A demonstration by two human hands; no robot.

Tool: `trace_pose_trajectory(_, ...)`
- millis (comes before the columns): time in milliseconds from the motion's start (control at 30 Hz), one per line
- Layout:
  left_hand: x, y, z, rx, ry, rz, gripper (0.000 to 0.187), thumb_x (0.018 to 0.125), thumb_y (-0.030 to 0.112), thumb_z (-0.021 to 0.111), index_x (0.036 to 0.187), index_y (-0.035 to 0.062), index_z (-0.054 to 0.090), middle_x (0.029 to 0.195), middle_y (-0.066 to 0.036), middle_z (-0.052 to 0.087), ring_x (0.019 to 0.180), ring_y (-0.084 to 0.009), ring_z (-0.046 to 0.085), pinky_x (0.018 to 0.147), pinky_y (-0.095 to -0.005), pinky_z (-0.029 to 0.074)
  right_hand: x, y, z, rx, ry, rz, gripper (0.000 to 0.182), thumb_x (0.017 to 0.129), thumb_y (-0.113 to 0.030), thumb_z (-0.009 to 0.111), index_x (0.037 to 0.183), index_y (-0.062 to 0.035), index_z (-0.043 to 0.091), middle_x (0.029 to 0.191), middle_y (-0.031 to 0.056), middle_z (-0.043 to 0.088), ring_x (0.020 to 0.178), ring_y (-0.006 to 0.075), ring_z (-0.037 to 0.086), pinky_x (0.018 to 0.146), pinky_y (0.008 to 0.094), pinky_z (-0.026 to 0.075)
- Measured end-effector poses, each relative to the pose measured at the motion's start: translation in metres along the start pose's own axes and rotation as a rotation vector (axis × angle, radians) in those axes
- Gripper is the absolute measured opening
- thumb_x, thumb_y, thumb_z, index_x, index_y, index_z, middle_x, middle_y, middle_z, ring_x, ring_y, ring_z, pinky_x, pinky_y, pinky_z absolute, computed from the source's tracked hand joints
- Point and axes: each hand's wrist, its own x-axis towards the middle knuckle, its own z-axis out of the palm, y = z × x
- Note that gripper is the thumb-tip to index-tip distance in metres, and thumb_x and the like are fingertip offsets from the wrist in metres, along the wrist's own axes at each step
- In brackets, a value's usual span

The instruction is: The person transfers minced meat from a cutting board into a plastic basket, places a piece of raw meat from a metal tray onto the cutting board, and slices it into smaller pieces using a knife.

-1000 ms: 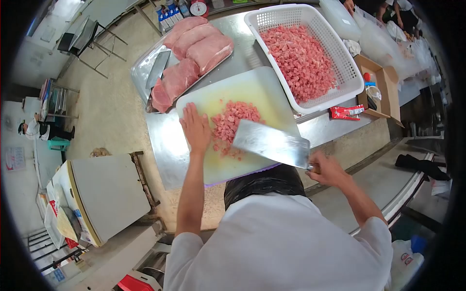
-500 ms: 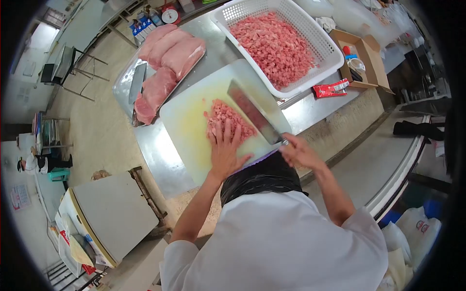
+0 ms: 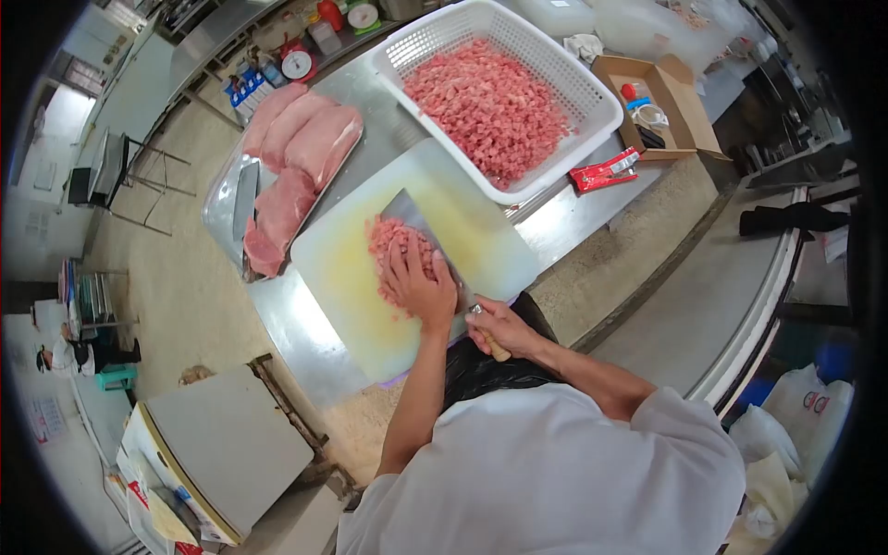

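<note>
My left hand (image 3: 422, 285) lies with its fingers stretched out over a small pile of diced raw meat (image 3: 382, 239), its thumb beside the blade. My right hand (image 3: 504, 329) grips the wooden handle of a cleaver (image 3: 425, 228). The cleaver's broad blade runs along the right side of the pile, close to my left hand. Beneath both is a white cutting board (image 3: 495, 245) with yellowish stains. Part of the pile is hidden under my left fingers.
Beyond the board stands a white perforated basket (image 3: 603, 118) holding diced meat (image 3: 490, 106). A metal tray (image 3: 217, 215) at the left carries large meat pieces (image 3: 285, 199) and another knife (image 3: 244, 203). At the right are a red packet (image 3: 601, 172) and an open cardboard box (image 3: 686, 116).
The cleaver has moved left across the board, up to the diced meat and my left hand. My left hand has turned toward the blade, its fingers still over the pile.
</note>
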Motion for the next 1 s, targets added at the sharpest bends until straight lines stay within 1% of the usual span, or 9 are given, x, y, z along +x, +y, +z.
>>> trace_pose_trajectory(67, 0.004, -0.002, -0.009, -0.046, 0.039, 0.059, 0.046, 0.095, 0.023, 0.067, 0.138, 0.0068, 0.068, 0.150, -0.018, 0.055, 0.142, -0.0448, 0.042, 0.121, -0.0580, 0.029, -0.011, -0.011, 0.005, 0.008, -0.019, 0.012, 0.019, 0.107, -0.025, 0.061, 0.114, -0.0080, 0.054, 0.071, 0.0012, 0.055, 0.054, 0.0108, 0.054, 0.048, 0.0267, 0.045)
trace_pose_trajectory(433, 0.073, 0.129, -0.064, -0.189, 0.022, 0.322, 0.045, 0.091, 0.016, 0.071, 0.134, 0.0036, 0.069, 0.146, -0.018, 0.058, 0.132, -0.0416, 0.050, 0.116, -0.0540, 0.035, -0.078, -0.099, 0.017, 0.050, -0.034, -0.142, 0.025, 0.110, -0.026, 0.054, 0.119, -0.0040, 0.047, 0.077, 0.0046, 0.057, 0.058, 0.0114, 0.055, 0.053, 0.0266, 0.045)
trace_pose_trajectory(600, 0.146, 0.186, 0.007, -0.526, 0.070, 0.542, 0.042, 0.093, 0.016, 0.071, 0.133, 0.0037, 0.070, 0.141, -0.019, 0.061, 0.130, -0.0403, 0.055, 0.114, -0.0514, 0.039, -0.092, -0.147, 0.004, -0.047, 0.249, -0.378, 0.029, 0.109, -0.029, 0.059, 0.124, -0.0039, 0.056, 0.077, 0.0036, 0.058, 0.060, 0.0107, 0.057, 0.054, 0.0258, 0.048)
trace_pose_trajectory(700, 0.188, 0.187, 0.066, -0.563, -0.037, 0.565, 0.036, 0.094, 0.016, 0.072, 0.127, 0.0014, 0.072, 0.131, -0.020, 0.067, 0.125, -0.0380, 0.060, 0.111, -0.0492, 0.042, -0.085, -0.147, -0.019, -0.030, 0.423, -0.468, 0.030, 0.106, -0.027, 0.065, 0.123, -0.0041, 0.056, 0.077, 0.0027, 0.057, 0.060, 0.0097, 0.057, 0.052, 0.0261, 0.049)
trace_pose_trajectory(800, 0.178, 0.162, 0.064, -0.588, 0.014, 0.544, 0.028, 0.095, 0.014, 0.072, 0.118, -0.0006, 0.073, 0.118, -0.019, 0.072, 0.115, -0.0375, 0.065, 0.104, -0.0463, 0.048, -0.099, -0.146, -0.033, -0.074, 0.434, -0.418, 0.034, 0.101, -0.018, 0.068, 0.129, -0.0029, 0.058, 0.077, 0.0011, 0.056, 0.059, 0.0088, 0.057, 0.052, 0.0262, 0.049)
trace_pose_trajectory(867, 0.159, 0.111, 0.040, -0.606, -0.023, 0.369, 0.022, 0.096, 0.013, 0.071, 0.113, -0.0009, 0.074, 0.111, -0.019, 0.073, 0.108, -0.0384, 0.067, 0.097, -0.0444, 0.052, -0.115, -0.125, -0.048, -0.161, 0.383, -0.360, 0.045, 0.098, -0.014, 0.069, 0.140, -0.0026, 0.059, 0.079, 0.0008, 0.059, 0.061, 0.0070, 0.058, 0.051, 0.0243, 0.047)
trace_pose_trajectory(900, 0.154, 0.065, 0.032, -0.534, -0.056, 0.341, 0.017, 0.101, 0.010, 0.066, 0.109, -0.0015, 0.075, 0.109, -0.017, 0.074, 0.106, -0.0283, 0.069, 0.094, -0.0413, 0.053, -0.123, -0.122, -0.053, -0.267, 0.356, -0.295, 0.047, 0.096, -0.014, 0.070, 0.141, -0.0023, 0.060, 0.080, 0.0025, 0.060, 0.062, 0.0084, 0.059, 0.053, 0.0261, 0.048)
trace_pose_trajectory(933, 0.149, 0.030, 0.015, -0.448, -0.109, 0.205, 0.023, 0.104, 0.017, 0.062, 0.108, -0.0017, 0.075, 0.105, -0.019, 0.073, 0.102, -0.0370, 0.067, 0.094, -0.0447, 0.052, -0.130, -0.121, -0.056, -0.374, 0.322, -0.228, 0.050, 0.095, -0.013, 0.071, 0.142, -0.0019, 0.060, 0.080, 0.0043, 0.062, 0.063, 0.0099, 0.060, 0.055, 0.0279, 0.048)
trace_pose_trajectory(1000, 0.137, -0.072, 0.006, -0.062, -0.141, 0.290, 0.037, 0.109, 0.026, 0.053, 0.131, 0.0005, 0.068, 0.136, -0.023, 0.065, 0.130, -0.0416, 0.058, 0.110, -0.0503, 0.043, -0.128, -0.117, -0.051, -0.619, 0.265, -0.197, 0.053, 0.093, -0.013, 0.072, 0.143, -0.0012, 0.060, 0.081, 0.0088, 0.065, 0.066, 0.0158, 0.064, 0.059, 0.0325, 0.050)
